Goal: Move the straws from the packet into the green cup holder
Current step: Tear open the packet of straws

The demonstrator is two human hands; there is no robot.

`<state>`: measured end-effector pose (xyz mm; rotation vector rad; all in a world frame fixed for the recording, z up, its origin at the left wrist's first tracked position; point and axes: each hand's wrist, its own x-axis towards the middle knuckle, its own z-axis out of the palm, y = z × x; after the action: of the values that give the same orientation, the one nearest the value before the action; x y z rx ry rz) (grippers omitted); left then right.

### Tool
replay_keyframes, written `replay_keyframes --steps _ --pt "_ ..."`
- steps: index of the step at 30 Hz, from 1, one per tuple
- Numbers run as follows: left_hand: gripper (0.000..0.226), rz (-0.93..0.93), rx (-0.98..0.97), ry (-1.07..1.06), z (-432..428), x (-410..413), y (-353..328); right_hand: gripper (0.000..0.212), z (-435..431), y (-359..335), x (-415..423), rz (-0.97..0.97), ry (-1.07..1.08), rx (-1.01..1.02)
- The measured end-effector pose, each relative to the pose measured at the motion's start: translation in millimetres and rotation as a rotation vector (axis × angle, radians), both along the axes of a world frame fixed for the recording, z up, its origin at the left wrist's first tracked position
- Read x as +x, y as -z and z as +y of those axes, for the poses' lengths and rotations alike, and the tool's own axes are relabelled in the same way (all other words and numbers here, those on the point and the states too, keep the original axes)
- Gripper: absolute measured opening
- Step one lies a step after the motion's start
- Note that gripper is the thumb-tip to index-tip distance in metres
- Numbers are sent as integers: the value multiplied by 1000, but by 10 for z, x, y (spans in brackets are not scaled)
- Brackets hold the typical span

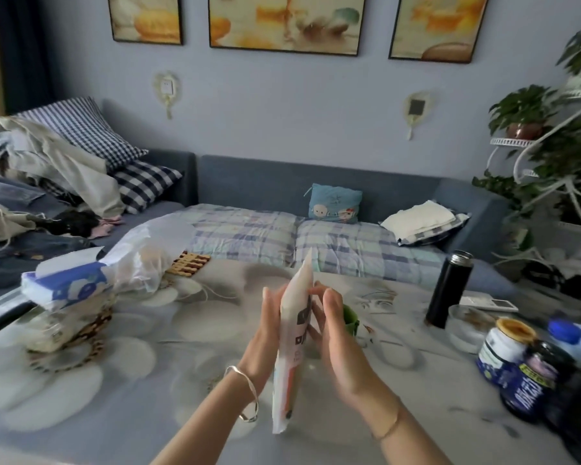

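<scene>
A long white straw packet with black and orange print stands upright above the table, pressed between both my palms. My left hand holds its left side and my right hand holds its right side, fingers stretched along it. The green cup holder sits on the table just behind my right hand, mostly hidden by it. No straw shows outside the packet.
A tissue pack on a woven basket and a clear plastic bag lie at the left. A black flask, a glass ashtray, jars and bottles crowd the right. A sofa runs behind the table.
</scene>
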<state>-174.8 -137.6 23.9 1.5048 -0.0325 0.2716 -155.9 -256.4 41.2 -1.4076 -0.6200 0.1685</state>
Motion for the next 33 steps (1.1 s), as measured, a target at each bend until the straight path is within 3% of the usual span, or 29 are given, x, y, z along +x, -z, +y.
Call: replay_keyframes --steps 4,14,18,25,29,33 --pt "63 -101 189 -61 -77 -220 -98 41 -150 -178 -231 25 -23 -61" --pt "36 -78 155 16 -15 -470 -381 46 -271 -236 -434 34 -114 -162" --pt "55 -55 125 26 20 -498 -341 45 -265 -210 -458 50 -133 -142" --pt "48 -114 175 32 53 -528 -280 43 -227 -165 -452 106 -154 -128" --pt "41 -163 260 18 78 -519 -239 27 -191 -156 -428 118 -117 -118" --pt "48 -168 328 -70 107 -497 -201 31 -156 -161 -429 96 -117 -170"
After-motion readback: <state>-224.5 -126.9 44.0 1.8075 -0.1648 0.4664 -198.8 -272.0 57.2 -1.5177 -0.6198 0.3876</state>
